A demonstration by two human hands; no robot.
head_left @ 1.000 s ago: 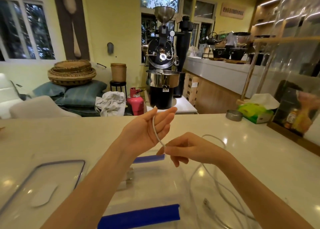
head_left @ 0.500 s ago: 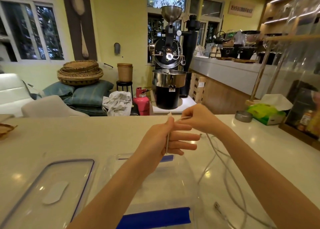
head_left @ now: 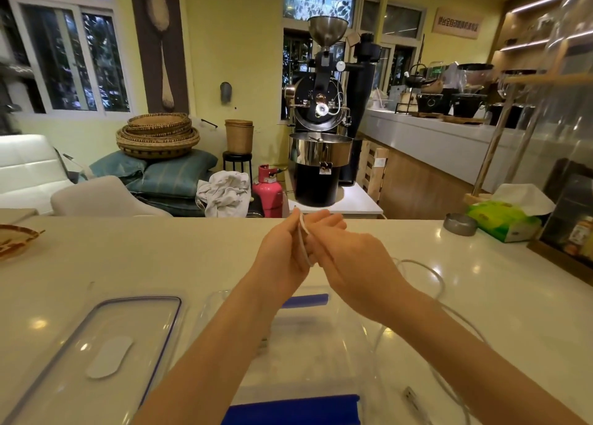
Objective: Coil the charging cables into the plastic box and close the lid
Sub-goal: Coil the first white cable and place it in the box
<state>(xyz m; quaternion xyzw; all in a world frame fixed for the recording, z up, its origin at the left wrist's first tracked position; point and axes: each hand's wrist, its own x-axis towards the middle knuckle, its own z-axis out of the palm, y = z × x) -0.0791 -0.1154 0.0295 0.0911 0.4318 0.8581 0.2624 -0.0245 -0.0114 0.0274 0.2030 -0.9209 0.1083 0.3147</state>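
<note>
I take the box (head_left: 321, 344) as my marker. Left of it the lid (head_left: 96, 354) lies flat on the counter (head_left: 160, 248), off and well clear of the hands. The box itself sits open under my forearms, clear plastic with blue clasps at its far and near edges; I see no cable inside it yet.

Above the box's far edge my left hand (head_left: 282, 254) stands upright, fingers pressed together and straight, with the cable (head_left: 303, 241) looped over them. My right hand (head_left: 356, 264) is just beside it, touching or nearly so, back to the camera — I judge it pinches the cable to feed the wrap, but its fingertips are hidden, so I cannot tell for certain.

Right of the box the rest of the cable trails loose over the counter in wide curves, and a plug (head_left: 412, 395) lies near the box's near right corner.

The risks, as I judge them: the loose run could snag on the box's corner or drag the plug, tugging the loop off my left fingers; a slack wrap could spring open when dropped in and keep the lid from seating.

The cable looks thin, white, round and springy, holding only a turn or so.
</note>
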